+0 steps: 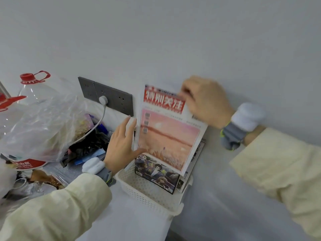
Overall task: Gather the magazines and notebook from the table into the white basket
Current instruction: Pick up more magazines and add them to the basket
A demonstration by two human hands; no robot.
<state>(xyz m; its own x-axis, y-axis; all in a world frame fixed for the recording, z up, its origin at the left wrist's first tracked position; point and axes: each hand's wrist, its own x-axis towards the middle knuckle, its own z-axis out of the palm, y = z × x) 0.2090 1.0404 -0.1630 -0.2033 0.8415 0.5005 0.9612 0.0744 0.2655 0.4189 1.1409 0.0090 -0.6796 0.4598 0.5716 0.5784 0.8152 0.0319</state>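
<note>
The red-titled, pink-covered magazine (166, 136) stands near-upright at frame centre, lower edge over the white perforated plastic basket (147, 194), the right hand (206, 101) pinching its top and the left hand (121, 145) laid straight-fingered along its left edge.

I read this as a lived-in room in a home or dormitory, not a workplace. A plain white wall (156, 40) carries a dark grey socket panel (119, 103) with a white charger (103, 100) plugged in. Its cable (99, 121) trails into household clutter on the white table (139, 223): a crumpled clear plastic bag (43, 122) of packets and a clear red-capped jug (34, 91).
</note>
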